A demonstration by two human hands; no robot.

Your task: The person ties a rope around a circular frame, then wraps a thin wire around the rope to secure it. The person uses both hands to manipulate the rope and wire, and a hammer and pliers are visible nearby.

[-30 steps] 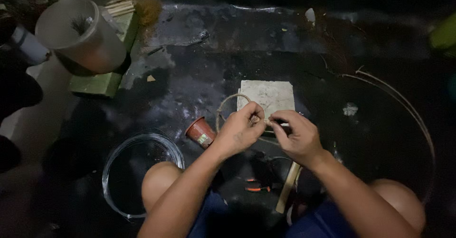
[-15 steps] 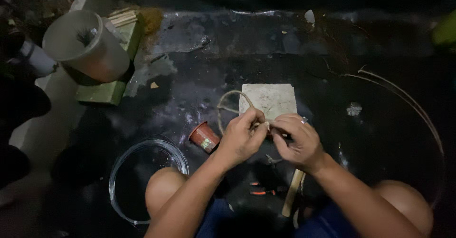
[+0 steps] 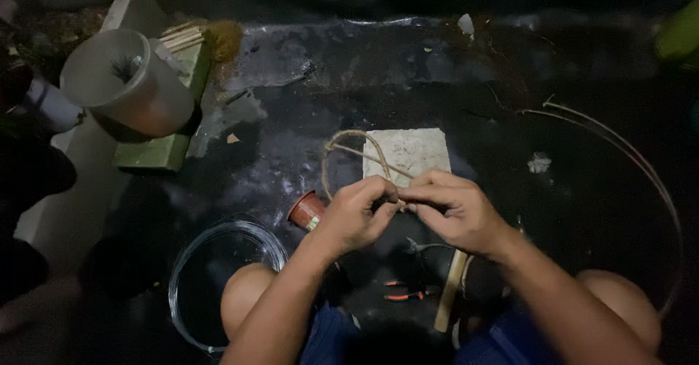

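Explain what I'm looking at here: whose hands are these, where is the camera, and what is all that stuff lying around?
The camera sits on a person's head and looks down, so you see their own arms and knees. The left hand and right hand meet over a pale flat slab, both pinching a loop of brown cord. On the dark ground lie a small red cup on its side, a coil of clear tubing, orange-handled pliers and a wooden stick. A grey bucket rests tilted on a green block.

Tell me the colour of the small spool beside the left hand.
Reddish-brown with a pale end, the small spool shows best in the head view.
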